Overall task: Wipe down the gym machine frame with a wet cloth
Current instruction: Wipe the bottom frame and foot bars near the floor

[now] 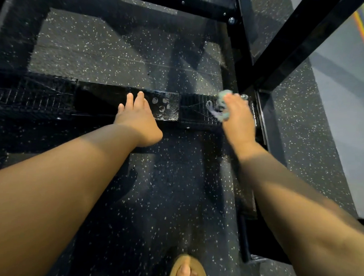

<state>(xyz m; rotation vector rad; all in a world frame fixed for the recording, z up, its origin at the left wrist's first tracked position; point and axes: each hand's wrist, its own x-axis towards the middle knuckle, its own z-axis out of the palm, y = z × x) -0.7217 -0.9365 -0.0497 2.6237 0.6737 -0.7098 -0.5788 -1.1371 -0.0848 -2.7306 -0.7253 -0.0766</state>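
A dark rubber floor flecked with pale specks (164,189) fills most of the view, with a grey strip and coloured lines at the far right edge. On it stands a glossy black metal gym machine frame (95,100). Its low horizontal bar runs across the middle and meets a black square post (295,44) on the right, and another bar crosses at the top. The low bar's surface shines with wet streaks and droplets (most plainly around the round holes in its middle section).

Two bare forearms reach forward to this bar. The left grip (138,119) lies open, its fingers straight and resting flat on the bar's top just left of the holes, holding nothing. The right grip (238,121), blurred, is closed around a pale green crumpled cloth (224,94) and holds it against the ribbed right end of the bar, just beside the post joint. The cloth bunches under the fingers and pokes out past the fingertips and along the hand's left side.

A tan sandal on a foot (201,270) shows at the bottom edge. A small silver bolt (244,96) sits just right of the cloth.
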